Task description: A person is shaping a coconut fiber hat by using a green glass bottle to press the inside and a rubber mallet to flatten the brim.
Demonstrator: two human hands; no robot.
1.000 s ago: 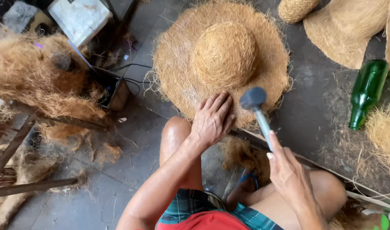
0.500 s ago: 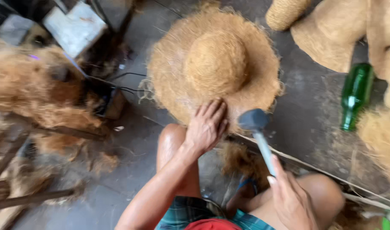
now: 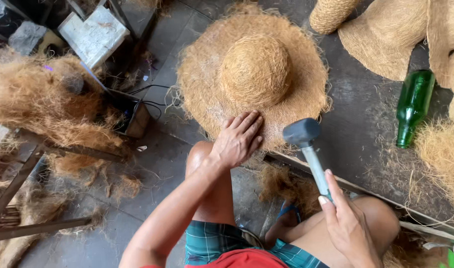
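Observation:
A wide-brimmed hat of brown coconut fibre (image 3: 254, 69) lies on a dark board (image 3: 361, 134) in front of me. My left hand (image 3: 238, 139) rests flat on the near brim, fingers spread. In my right hand (image 3: 347, 226) I grip the metal handle of a grey-headed mallet (image 3: 302, 133), whose head hovers just over the brim's near right edge. My bare knees are below the board.
A green glass bottle (image 3: 413, 106) lies on the board at right. More fibre hats and a fibre cone (image 3: 385, 34) sit top right. Loose fibre heaps (image 3: 43, 104) cover the left, beside a white block (image 3: 94, 34), a dark box with cables and wooden slats.
The view has shifted slightly; the mallet head has stayed close over the brim's edge, and my left hand has remained pressed on the brim.

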